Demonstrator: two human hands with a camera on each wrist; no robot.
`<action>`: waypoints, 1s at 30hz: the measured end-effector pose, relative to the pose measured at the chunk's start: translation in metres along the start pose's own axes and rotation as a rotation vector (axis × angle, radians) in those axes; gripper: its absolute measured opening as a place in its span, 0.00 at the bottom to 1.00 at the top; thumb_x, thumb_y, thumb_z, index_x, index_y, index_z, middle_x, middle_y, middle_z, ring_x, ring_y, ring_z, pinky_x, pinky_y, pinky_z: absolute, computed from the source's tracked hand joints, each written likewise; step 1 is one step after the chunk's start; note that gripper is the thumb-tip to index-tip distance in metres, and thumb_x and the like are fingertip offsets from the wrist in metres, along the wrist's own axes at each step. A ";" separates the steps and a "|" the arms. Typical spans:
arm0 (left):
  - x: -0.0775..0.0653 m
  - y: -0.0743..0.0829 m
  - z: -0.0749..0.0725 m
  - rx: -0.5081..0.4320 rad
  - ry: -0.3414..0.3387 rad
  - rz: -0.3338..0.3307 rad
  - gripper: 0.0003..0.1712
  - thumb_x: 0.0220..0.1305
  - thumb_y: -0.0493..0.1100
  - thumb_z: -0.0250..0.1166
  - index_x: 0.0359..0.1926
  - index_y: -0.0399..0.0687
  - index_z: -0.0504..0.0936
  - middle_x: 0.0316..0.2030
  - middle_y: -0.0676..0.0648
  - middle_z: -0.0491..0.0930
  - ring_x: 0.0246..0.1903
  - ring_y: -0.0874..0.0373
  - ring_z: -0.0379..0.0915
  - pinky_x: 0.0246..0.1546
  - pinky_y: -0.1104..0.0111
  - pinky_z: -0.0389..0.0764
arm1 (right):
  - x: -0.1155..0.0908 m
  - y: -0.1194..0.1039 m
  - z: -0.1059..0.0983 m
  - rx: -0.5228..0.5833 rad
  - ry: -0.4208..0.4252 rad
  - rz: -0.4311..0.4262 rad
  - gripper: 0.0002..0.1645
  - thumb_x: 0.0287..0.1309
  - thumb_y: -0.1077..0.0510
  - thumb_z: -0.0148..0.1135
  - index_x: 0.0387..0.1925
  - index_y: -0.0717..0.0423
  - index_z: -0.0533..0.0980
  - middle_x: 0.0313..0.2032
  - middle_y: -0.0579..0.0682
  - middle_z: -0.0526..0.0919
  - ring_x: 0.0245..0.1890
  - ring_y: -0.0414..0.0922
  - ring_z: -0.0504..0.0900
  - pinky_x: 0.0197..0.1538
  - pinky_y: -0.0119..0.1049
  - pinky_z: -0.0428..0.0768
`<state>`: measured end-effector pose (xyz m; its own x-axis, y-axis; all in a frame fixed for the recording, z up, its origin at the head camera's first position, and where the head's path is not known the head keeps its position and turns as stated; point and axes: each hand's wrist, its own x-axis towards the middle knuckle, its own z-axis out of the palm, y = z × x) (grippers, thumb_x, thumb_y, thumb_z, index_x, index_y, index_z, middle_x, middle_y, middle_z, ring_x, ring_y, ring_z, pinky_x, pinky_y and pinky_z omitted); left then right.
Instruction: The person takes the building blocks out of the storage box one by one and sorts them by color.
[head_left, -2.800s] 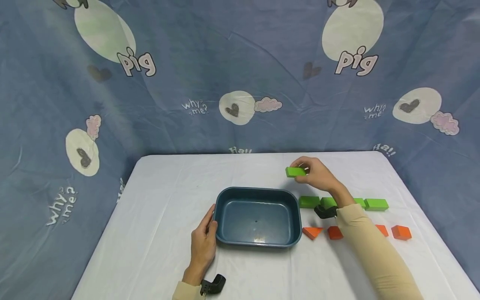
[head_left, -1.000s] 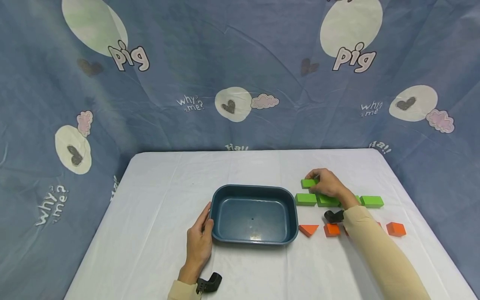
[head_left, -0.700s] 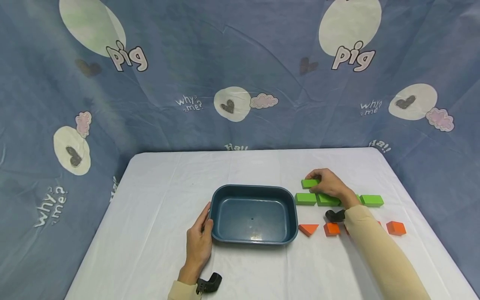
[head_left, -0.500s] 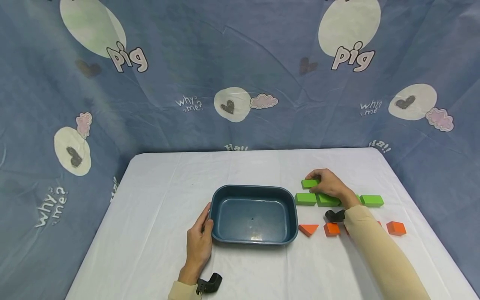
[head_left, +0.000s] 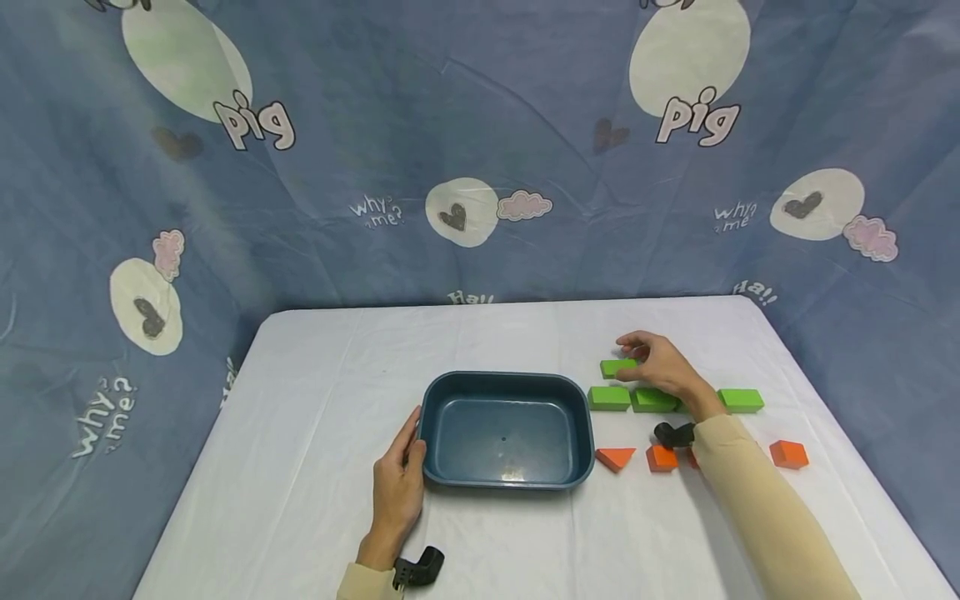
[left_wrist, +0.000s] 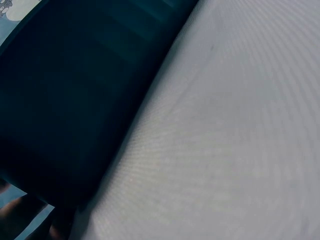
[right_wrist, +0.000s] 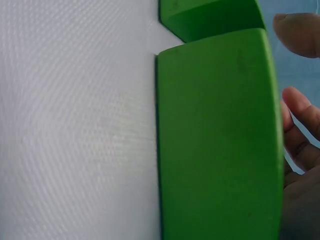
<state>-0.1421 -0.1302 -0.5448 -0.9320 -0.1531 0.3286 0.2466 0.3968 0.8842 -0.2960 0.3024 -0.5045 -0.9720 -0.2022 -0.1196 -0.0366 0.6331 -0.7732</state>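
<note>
In the head view my left hand (head_left: 398, 493) lies along the left side of a dark blue rectangular tray (head_left: 505, 483), its fingers straight against the outer wall. The left wrist view shows the tray wall (left_wrist: 75, 100) up close with blurred fingers below it. Behind a row of green blocks, my right hand (head_left: 663, 367) hovers with thumb and fingers apart beside a single green block (head_left: 613, 368) on the table. The thumb overlaps that block's near edge; I cannot tell whether it touches. A row block (right_wrist: 220, 140) fills the right wrist view, hiding part of the hand.
Green blocks (head_left: 609, 399) line up right of the tray, partly hidden by my right wrist. Nearer me lie an orange triangular block (head_left: 616, 458) and several orange blocks (head_left: 789, 454), some behind the sleeve. A white cloth covers the table (head_left: 300, 467); a blue printed curtain (head_left: 337, 125) hangs behind.
My right hand carried the green block from farther back down to the table behind the row. Its fingers have since lifted and spread off the block. My left hand keeps its place.
</note>
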 end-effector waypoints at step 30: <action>-0.005 0.012 0.006 0.023 -0.009 -0.089 0.25 0.77 0.37 0.55 0.72 0.41 0.72 0.66 0.43 0.74 0.66 0.49 0.69 0.61 0.85 0.59 | -0.047 -0.053 0.007 -0.007 0.094 -0.142 0.40 0.54 0.50 0.77 0.66 0.57 0.71 0.56 0.62 0.78 0.60 0.60 0.75 0.64 0.63 0.69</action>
<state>-0.1359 -0.1196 -0.5375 -0.9522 -0.1808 0.2462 0.1568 0.4023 0.9020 -0.2467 0.2729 -0.4621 -0.9744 -0.2193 0.0491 -0.1759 0.6082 -0.7741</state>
